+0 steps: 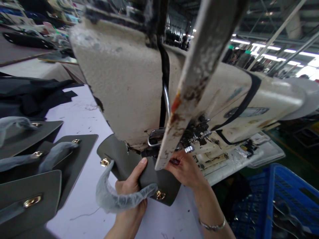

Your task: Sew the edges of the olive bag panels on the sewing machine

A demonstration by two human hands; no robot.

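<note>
Two hands are logged; the left hand is closed on a grey leather bag flap, thumb on top; the right hand has its fingers against the flap's upper edge, grip not determinable; the flap is positioned just below the cream sewing machine head; an even two-handed hold is judged best for keeping it flat; two gold fittings and one plastic-wrapped strap are counted on it; four further flaps are laid on the pale table; one blue crate is noted.
</note>
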